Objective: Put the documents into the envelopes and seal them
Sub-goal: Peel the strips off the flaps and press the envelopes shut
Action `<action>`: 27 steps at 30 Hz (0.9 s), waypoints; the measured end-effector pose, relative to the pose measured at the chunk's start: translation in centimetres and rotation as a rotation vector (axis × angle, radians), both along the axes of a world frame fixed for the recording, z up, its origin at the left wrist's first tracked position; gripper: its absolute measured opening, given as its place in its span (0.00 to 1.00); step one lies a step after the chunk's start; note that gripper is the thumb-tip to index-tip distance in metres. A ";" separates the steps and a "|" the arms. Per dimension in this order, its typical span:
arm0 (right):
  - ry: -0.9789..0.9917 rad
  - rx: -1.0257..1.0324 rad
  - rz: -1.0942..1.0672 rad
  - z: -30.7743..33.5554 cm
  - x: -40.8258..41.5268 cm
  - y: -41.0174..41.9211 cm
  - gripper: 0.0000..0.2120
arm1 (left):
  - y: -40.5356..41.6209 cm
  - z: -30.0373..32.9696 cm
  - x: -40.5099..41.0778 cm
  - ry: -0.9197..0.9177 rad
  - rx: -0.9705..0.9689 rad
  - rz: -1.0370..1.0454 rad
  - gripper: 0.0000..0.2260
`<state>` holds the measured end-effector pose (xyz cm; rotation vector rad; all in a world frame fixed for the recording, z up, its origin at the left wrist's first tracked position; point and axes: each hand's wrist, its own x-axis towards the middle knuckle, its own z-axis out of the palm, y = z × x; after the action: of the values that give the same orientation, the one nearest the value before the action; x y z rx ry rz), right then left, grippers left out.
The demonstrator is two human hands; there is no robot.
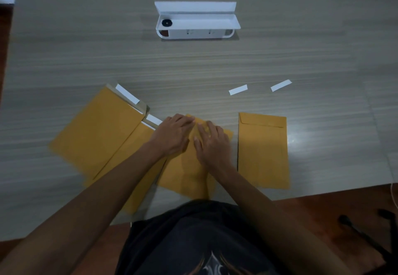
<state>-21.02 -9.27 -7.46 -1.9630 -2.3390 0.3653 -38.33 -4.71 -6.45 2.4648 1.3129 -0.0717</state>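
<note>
While two open envelopes [101,128] lie overlapped at the left of the tabletop [193,68], white release strips showing on their raised flaps, the work is at the centre, where both hands press on the middle envelope [189,171]. The left hand [172,135] lies flat near the upper left corner of that envelope, its fingers fairly straight and gripping nothing; just beside it the right hand [210,143] presses down with its fingers spread over the folded flap, also holding nothing. This looks like the sealing step, and to do it well the flap should be rubbed firmly from the middle outward to both corners, the crease kept square to the envelope's sides so the adhesive takes along its whole length. Whether a document is already inside cannot be told. To the right lies a sealed envelope [262,152], flap down, and beyond it two peeled strips [238,90] rest apart on the bare surface.
</note>
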 end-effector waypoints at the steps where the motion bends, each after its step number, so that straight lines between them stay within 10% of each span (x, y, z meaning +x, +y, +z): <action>1: -0.019 -0.038 -0.011 -0.5 -0.1 -0.5 0.24 | -0.1 -0.1 -0.1 0.015 0.013 -0.014 0.23; 18: -0.116 -0.186 -0.029 -1.1 6.3 -2.2 0.27 | -1.6 -1.4 0.4 0.358 0.192 -0.047 0.29; 27: -0.201 -0.239 0.036 -0.4 7.2 -0.6 0.41 | -1.4 -0.2 -0.3 0.050 0.108 0.072 0.28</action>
<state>-13.79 -9.85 -7.91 -2.1566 -2.5626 0.4918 -38.68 -6.08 -6.65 2.5169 1.4619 -0.0455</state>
